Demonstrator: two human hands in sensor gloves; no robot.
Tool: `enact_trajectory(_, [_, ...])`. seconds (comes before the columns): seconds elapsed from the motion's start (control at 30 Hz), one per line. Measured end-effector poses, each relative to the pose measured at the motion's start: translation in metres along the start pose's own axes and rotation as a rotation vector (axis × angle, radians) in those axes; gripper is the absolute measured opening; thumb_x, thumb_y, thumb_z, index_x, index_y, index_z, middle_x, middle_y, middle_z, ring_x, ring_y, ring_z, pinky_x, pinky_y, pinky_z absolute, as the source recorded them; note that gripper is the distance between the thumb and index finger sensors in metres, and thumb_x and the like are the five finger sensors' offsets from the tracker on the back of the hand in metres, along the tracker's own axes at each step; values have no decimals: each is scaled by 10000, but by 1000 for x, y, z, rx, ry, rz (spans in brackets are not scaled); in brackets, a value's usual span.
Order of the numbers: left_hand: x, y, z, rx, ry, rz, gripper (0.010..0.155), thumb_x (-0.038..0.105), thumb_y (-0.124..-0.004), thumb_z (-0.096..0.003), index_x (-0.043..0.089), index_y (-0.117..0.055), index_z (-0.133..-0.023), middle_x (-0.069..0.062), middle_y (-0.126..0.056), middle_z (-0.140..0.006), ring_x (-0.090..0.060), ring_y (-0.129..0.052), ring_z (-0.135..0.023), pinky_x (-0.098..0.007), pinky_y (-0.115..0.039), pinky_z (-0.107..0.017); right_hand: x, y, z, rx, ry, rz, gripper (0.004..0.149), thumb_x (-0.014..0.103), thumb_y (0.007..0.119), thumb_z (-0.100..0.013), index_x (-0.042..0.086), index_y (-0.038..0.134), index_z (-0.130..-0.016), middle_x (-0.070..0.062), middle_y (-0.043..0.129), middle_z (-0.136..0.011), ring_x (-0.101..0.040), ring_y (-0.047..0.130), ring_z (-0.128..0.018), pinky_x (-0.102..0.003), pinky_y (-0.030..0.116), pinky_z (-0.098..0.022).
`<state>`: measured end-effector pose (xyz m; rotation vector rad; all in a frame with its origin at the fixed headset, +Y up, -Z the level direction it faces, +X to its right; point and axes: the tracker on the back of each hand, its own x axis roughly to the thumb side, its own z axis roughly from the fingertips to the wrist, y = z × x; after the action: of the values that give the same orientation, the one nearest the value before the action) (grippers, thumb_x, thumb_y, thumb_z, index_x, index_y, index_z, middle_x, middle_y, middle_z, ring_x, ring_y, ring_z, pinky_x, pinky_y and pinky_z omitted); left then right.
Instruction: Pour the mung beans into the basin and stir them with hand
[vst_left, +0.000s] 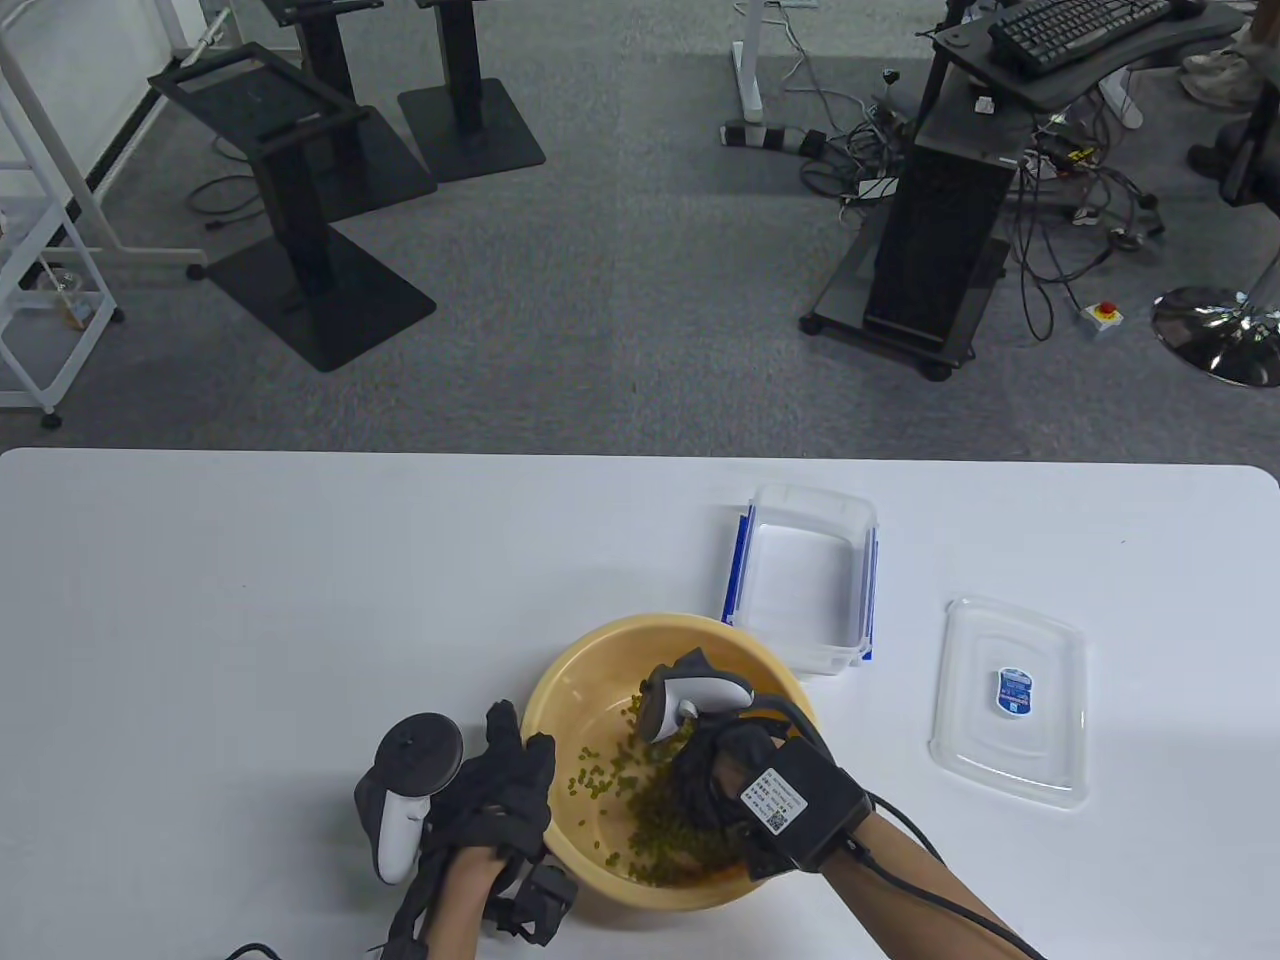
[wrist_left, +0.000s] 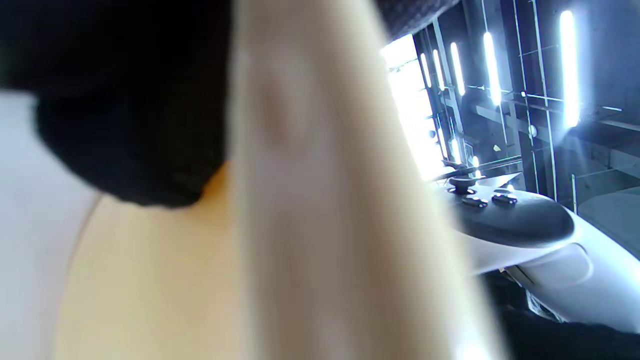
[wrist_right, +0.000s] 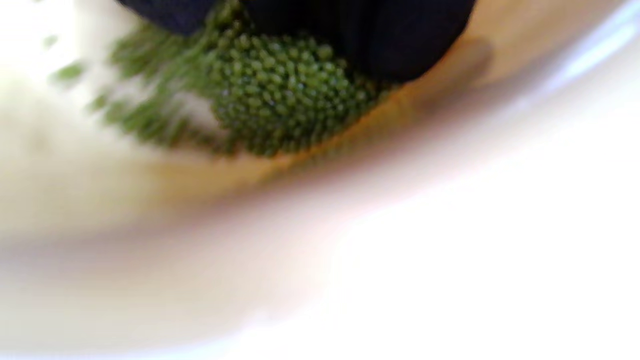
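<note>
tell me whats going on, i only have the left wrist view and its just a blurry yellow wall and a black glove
Observer: That wall is the yellow basin; the left hand holds its rim.
Operator: are the beans in yet
Observer: Yes, the mung beans lie in the basin, heaped toward the near right side.
Operator: and the right hand
Observer: The right hand is down in the heap, fingers among the beans.
Operator: wheres the container
Observer: The clear box stands empty behind the basin, its lid lying to the right.

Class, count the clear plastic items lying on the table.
2: an empty box just behind the basin, and its lid lying flat to the box's right. None seems hidden.
</note>
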<state>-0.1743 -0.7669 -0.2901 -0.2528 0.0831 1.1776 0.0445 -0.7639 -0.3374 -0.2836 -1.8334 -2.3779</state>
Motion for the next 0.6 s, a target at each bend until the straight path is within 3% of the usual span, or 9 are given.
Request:
enact_trajectory(0.07, [0, 0, 0, -6, -3, -5, 720, 294, -648, -580, -85, -276, -1067, -532, -706, -825, -378, -1069, -146, -388, -919, -36, 19, 10, 0, 109, -96, -35, 677, 318, 625, -372, 40, 417, -954, -308, 408, -877, -463, 593, -819, -501, 650, -587])
enact_trajectory(0.13, [-1, -1, 1, 11, -1, -2, 708, 307, -634, -584, -81, -305, -1076, -526, -734, -811, -371, -1063, -132, -380, -911, -24, 34, 11, -3, 149, -168, -71, 654, 361, 632, -364, 229, 445, -977, -148, 431, -943, -393, 594, -854, -448, 656, -624])
enact_trajectory(0.2, [-3, -1, 2, 5, 3, 13, 673, 315, -620, -585, -53, -385, -1098, -509, -768, -800, -370, -1053, -112, -374, -899, -8, 51, 5, -5, 223, -202, -159, 667, 312, 642, -379, 266, 362, -983, -93, 295, -982, -391, 422, -910, -476, 503, -687])
enact_trajectory(0.37, [-6, 0, 2, -22, 13, 74, 650, 312, -619, -592, -34, -429, -1107, -520, -746, -810, -343, -1049, -88, -363, -884, 14, 63, -30, -12, 43, -170, -136, 682, 359, 636, -387, 335, 309, -985, -16, 235, -1001, -340, 378, -914, -457, 422, -699])
enact_trajectory(0.43, [-5, 0, 3, -14, 16, 67, 650, 313, -621, -591, -35, -436, -1107, -517, -751, -810, -340, -1049, -88, -365, -883, 13, 60, -45, -15, -92, -136, -127, 659, 380, 642, -370, 350, 371, -970, 1, 291, -985, -310, 409, -897, -430, 446, -686])
enact_trajectory(0.6, [-5, -1, 4, -26, 35, 67, 657, 331, -613, -593, -29, -414, -1106, -503, -744, -828, -337, -1055, -107, -366, -892, -2, 24, -69, -17, -295, -2, -233, 653, 417, 642, -349, 368, 413, -959, -37, 257, -988, -273, 424, -910, -442, 451, -697])
